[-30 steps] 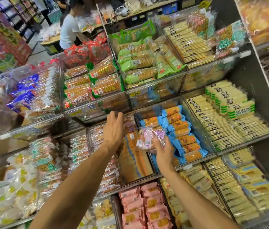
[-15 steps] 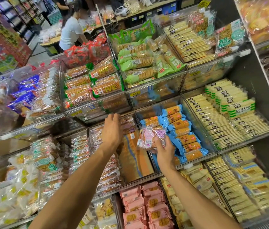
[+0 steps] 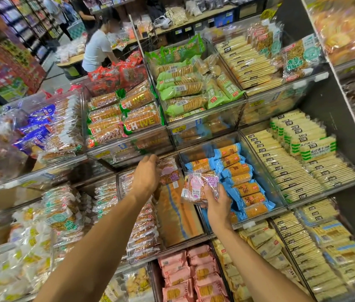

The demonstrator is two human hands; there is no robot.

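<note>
Pink-and-purple snack packets sit pinched in the right hand, thumb over the front, held just above the front-right corner of the clear bin. The left hand reaches to the bin's back edge, fingers bent onto the stocked packets there — whether they grip or only press, I cannot tell. Filling looks barely begun: a few packets stand at the back, most of the bin's orange floor lies bare — the held ones have yet to go in. Blue packets fill the neighbouring bin.
</note>
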